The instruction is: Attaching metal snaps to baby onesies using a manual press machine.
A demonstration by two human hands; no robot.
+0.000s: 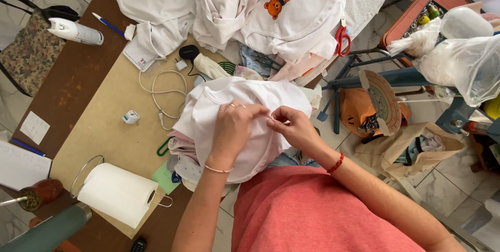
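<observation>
A white garment (219, 106) lies bunched over my lap and the table's near edge. My left hand (234, 127), with rings and a thin bracelet, presses down on the cloth and pinches a fold. My right hand (292, 126), with a red bracelet at the wrist, pinches the same fold from the other side; the fingertips of both hands meet there. Whether a needle or thread sits between the fingers is too small to tell.
More white garments with orange bear patches (276, 3) are piled at the table's far end, with red scissors (341, 39) beside them. A white cable (161, 88), a paper towel roll (117, 193), a pen (108, 23) and a spray bottle (75, 31) lie on the brown table (99, 127). Bags (411, 148) crowd the floor on the right.
</observation>
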